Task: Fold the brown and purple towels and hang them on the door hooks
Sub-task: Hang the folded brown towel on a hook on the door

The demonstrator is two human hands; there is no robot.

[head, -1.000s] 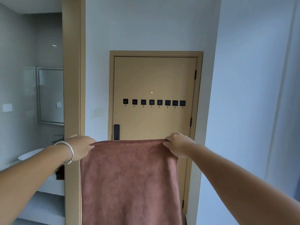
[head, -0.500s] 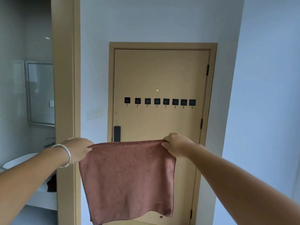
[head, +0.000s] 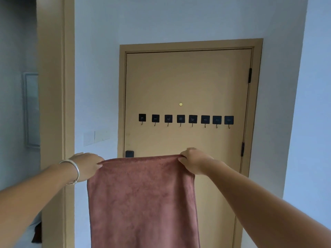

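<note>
The brown plush towel (head: 143,199) hangs lower centre, stretched between both grips: left hand (head: 87,165) and right hand (head: 194,161) each pinch a top corner. The tan door (head: 188,83) and its black square hooks (head: 186,119) now loom larger, so hanging seems close.

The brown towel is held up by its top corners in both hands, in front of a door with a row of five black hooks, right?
Not quite: the head view shows eight black hooks on the door, not five. The rest holds: the left hand and right hand pinch the top corners of the brown towel.
</note>
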